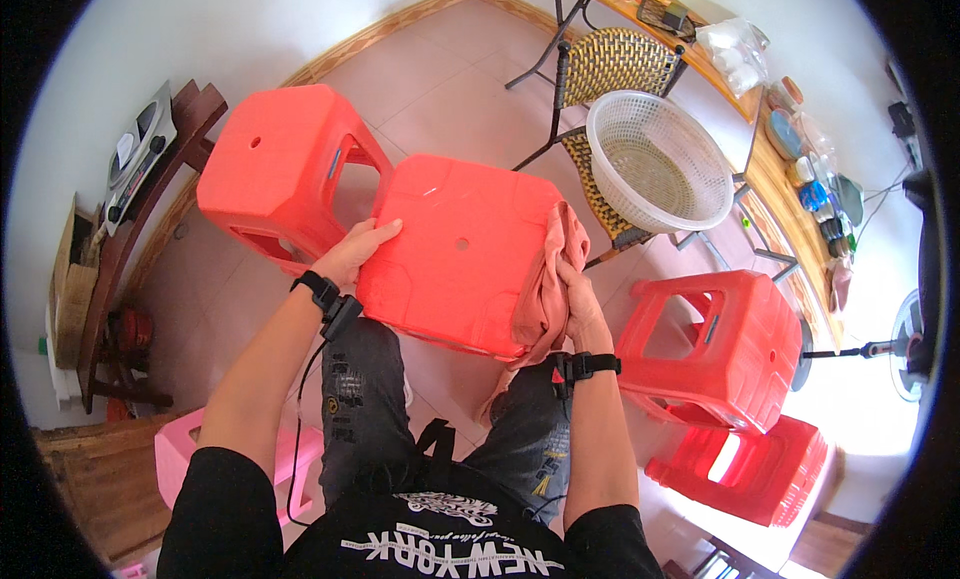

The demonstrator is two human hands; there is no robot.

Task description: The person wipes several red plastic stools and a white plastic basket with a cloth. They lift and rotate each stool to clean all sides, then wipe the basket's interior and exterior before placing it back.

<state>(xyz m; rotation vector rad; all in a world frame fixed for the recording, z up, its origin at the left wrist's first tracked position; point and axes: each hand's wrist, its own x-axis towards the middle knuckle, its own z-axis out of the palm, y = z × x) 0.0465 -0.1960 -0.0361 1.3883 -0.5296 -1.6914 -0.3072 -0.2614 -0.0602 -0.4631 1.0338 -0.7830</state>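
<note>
A red plastic stool (442, 271) is in front of my knees, its seat facing up at me with a small hole in the middle. My left hand (352, 250) grips its left edge, thumb on the seat. At the right edge, my right hand (579, 303) holds a pinkish-red cloth (546, 294) bunched against the seat and its side. Part of the cloth hangs down towards my right knee. The fingers of both hands are partly hidden. Close by on the left stands another red plastic stool (274, 159).
A white plastic basket (660, 163) rests on a woven chair (622, 65). More red stools (712, 346) stand to the right, near a fan (906, 346). A dark wooden bench (142, 241) holds a gas stove (141, 155). Behind my left arm is a pink stool (176, 451).
</note>
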